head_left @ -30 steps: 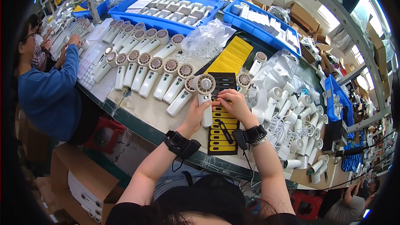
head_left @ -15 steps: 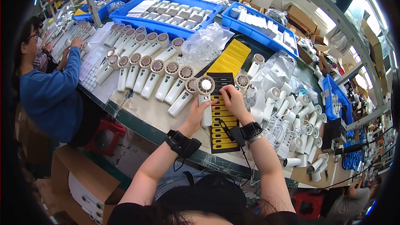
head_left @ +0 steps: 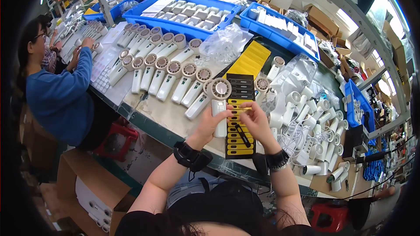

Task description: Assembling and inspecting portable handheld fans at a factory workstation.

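Note:
My left hand (head_left: 204, 127) is wrapped round the handle of a white handheld fan (head_left: 219, 90), its round grille head upright and facing me. Close beside the handle, my right hand (head_left: 259, 126) has its thumb and fingers pinched together; whatever they hold is too small to make out. Beneath both hands lies a sheet of black and yellow labels (head_left: 239, 152). A dark slanted strip (head_left: 242, 135) rests across its yellow rows. Several similar white fans (head_left: 169, 80) lie in rows to the left, heads pointing away.
Yellow sheets (head_left: 250, 59) and a clear plastic bag (head_left: 223, 41) lie beyond. Blue trays (head_left: 179, 28) of white parts stand at the back. Fans with tangled white cables (head_left: 302, 135) crowd the right. A person in a blue sweater (head_left: 61, 100) works at left; a cardboard box (head_left: 94, 175) stands below.
My right hand has drawn nearer to me, from the sheet's dark upper rows to beside the fan's handle. The fan stays in my left hand, slightly lower. The whole view has shifted a little.

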### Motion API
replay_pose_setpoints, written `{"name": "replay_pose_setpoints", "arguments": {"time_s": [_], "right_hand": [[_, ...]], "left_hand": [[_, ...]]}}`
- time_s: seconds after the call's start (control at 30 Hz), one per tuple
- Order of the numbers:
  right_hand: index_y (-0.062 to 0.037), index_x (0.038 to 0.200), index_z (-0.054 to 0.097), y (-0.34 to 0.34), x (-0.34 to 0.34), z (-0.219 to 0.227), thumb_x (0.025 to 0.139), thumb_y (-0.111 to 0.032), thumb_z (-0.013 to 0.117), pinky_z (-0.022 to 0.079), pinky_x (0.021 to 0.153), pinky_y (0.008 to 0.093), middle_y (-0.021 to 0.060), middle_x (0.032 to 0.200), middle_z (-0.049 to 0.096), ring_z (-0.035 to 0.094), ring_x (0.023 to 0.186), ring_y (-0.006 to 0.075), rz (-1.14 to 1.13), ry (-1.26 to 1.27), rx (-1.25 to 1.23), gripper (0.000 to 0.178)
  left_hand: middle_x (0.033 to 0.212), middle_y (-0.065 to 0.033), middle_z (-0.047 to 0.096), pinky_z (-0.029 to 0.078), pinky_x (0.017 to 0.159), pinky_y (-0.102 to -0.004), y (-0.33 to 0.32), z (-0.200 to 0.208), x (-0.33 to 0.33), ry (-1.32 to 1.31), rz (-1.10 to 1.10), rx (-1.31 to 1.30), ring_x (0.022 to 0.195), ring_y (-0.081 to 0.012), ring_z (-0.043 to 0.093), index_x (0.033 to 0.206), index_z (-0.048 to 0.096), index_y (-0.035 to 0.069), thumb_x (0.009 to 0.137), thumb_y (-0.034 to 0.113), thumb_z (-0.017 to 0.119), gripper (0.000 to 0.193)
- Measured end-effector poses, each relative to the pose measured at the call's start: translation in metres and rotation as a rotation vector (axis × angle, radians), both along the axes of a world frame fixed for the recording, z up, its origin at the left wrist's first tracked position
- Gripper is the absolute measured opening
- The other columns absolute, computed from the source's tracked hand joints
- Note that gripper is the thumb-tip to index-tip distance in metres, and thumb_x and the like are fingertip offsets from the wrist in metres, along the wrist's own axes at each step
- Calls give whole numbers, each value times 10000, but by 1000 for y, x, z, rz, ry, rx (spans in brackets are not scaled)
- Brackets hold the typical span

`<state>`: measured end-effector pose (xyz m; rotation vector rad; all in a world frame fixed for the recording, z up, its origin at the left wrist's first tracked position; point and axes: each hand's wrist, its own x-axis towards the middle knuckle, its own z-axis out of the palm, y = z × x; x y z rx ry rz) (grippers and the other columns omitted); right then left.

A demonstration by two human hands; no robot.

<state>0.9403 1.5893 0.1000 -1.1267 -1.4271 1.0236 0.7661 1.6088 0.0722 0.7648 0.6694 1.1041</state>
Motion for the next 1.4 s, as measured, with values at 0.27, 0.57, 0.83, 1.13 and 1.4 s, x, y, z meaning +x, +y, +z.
{"name": "replay_pose_setpoints", "arguments": {"time_s": [0.27,0.57,0.83,1.13,1.4], "right_hand": [[23,1044,557,-59,-22,14,846,8,583,479,691,204,64,1096,485,574,808,100,61,-359,39,200],[23,1049,614,-99,-22,7,813,64,602,507,770,216,85,1051,559,623,867,130,31,-41,-18,240],[5,1014,650,-126,-8,6,770,39,665,478,647,193,50,857,602,592,725,80,-4,-216,24,247],[-15,963,679,-134,-15,14,708,-1,727,399,510,204,28,672,576,502,563,59,-114,-284,198,260],[-13,956,673,-127,-49,17,658,-23,761,403,432,269,48,654,550,504,488,157,-160,-523,587,311]], "left_hand": [[939,-64,605,503,740,-251,-31,12,-6,41,-81,56,846,-121,597,1086,479,5,777,29,685,372],[933,-53,597,483,693,-239,-64,17,-7,22,-22,29,785,-106,576,1168,437,7,806,25,665,428],[938,-57,586,492,754,-254,-79,20,-12,38,-24,18,867,-111,584,1152,433,1,791,8,675,435],[966,-65,575,484,739,-249,-91,15,-11,-116,-4,-56,834,-109,562,1196,420,2,880,158,587,390],[944,-68,541,458,732,-285,-95,4,-8,-318,19,-64,799,-141,526,1249,403,1,985,439,256,532]]}}
